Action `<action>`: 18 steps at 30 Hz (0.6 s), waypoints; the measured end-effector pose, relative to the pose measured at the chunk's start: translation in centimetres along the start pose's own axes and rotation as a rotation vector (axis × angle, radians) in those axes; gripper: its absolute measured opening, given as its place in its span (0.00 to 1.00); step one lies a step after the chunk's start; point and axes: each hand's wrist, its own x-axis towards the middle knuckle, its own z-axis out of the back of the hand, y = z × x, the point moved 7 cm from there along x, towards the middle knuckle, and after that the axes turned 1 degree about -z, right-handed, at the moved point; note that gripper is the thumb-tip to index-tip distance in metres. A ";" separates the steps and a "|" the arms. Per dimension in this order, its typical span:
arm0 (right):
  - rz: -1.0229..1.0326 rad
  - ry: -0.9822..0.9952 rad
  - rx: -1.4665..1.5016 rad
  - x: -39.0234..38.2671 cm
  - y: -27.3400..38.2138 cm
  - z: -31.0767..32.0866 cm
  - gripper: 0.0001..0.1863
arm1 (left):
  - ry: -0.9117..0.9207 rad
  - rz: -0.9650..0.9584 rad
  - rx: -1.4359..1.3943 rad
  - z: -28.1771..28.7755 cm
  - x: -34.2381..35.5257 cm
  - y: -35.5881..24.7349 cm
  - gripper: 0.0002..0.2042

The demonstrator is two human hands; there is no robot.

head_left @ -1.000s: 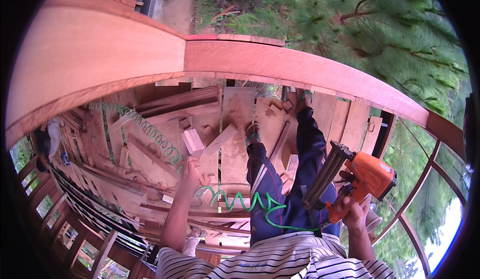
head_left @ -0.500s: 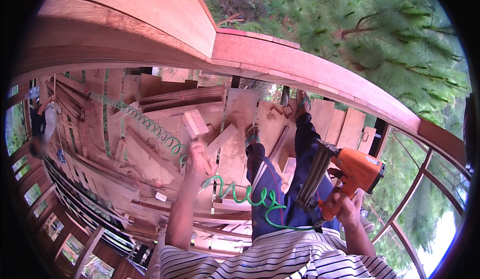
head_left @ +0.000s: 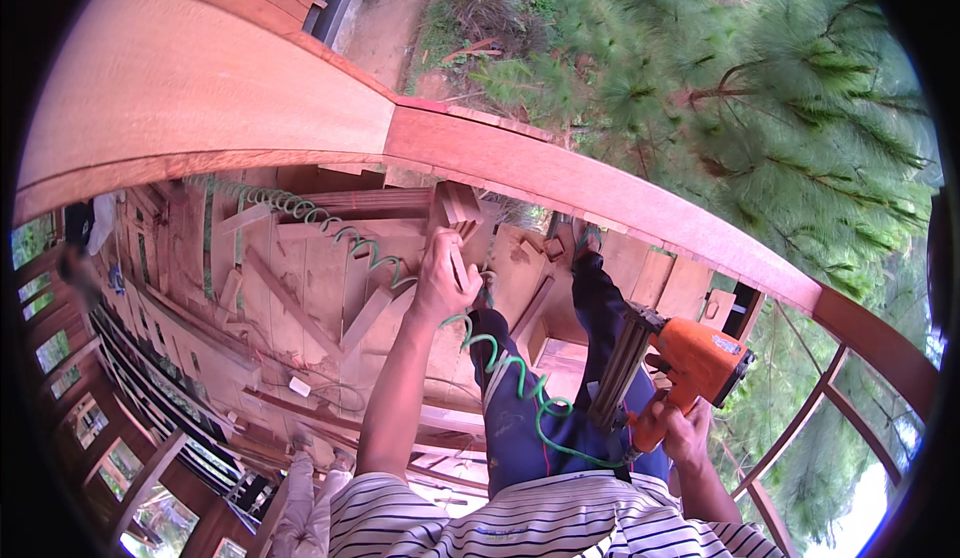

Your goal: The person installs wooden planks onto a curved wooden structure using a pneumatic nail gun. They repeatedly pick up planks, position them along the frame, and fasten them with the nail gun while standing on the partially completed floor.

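Note:
My left hand (head_left: 445, 280) is closed on a small wooden block (head_left: 457, 206), held up just below the curved wooden rail (head_left: 570, 186). At my right side, my right hand (head_left: 684, 432) grips the handle of an orange nail gun (head_left: 706, 356). The gun's long dark magazine (head_left: 619, 370) slants down over my leg. A green coiled air hose (head_left: 540, 394) runs from the gun's lower end, passes beneath my left forearm and stretches off to the far left. Neither hand touches the rail.
Loose boards (head_left: 290, 303) and offcuts lie about the plank floor (head_left: 405, 343), which has gaps. My feet stand near the rail's base. One person (head_left: 100, 228) is at the far left, another's pale trousers (head_left: 303, 498) show at lower left. Pine branches (head_left: 740, 88) hang beyond the rail.
My left hand has moved up and to the right with the wooden block, closer to the rail. The view has shifted slightly; the nail gun stays in my right hand.

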 end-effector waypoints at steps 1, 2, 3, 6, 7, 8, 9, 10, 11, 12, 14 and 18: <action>0.046 -0.016 0.007 0.2 1.1 0.0 0.31 | -0.045 0.019 -0.019 -0.2 0.3 0.3 0.22; 0.063 -0.016 0.013 0.4 1.7 0.3 0.29 | -0.099 0.048 -0.024 -0.1 -0.1 0.6 0.25; 0.085 -0.016 0.017 0.8 2.5 0.7 0.27 | -0.160 0.049 0.015 0.0 -0.4 0.5 0.26; 0.093 0.004 0.044 1.6 3.6 1.6 0.20 | -0.307 0.061 0.032 0.0 -0.7 0.3 0.30; 0.110 0.001 0.058 2.0 4.0 1.7 0.21 | -0.325 0.065 0.042 -0.2 -0.8 0.2 0.31; 0.127 -0.003 0.072 2.3 4.2 1.9 0.23 | -0.342 0.068 0.052 -0.4 -0.9 0.1 0.31; 0.133 0.019 0.084 2.5 4.3 2.0 0.24 | -0.357 0.070 0.061 -0.5 -0.9 0.2 0.32; 0.136 0.044 0.090 2.7 4.3 2.2 0.26 | -0.331 0.051 0.029 -0.4 -0.7 0.1 0.41; 0.140 0.065 0.094 2.7 4.2 2.4 0.27 | -0.264 0.046 -0.055 -0.6 -0.2 0.2 0.45; 0.136 0.051 0.094 2.7 4.0 2.6 0.27 | -0.196 0.039 -0.140 -0.7 0.5 0.5 0.48; 0.124 0.041 0.092 2.8 3.8 2.5 0.28 | -0.124 0.043 -0.353 -1.1 2.2 0.7 0.57; 0.076 -0.004 0.051 2.8 1.9 2.1 0.31 | 0.036 0.060 -0.194 -0.3 3.8 4.0 0.41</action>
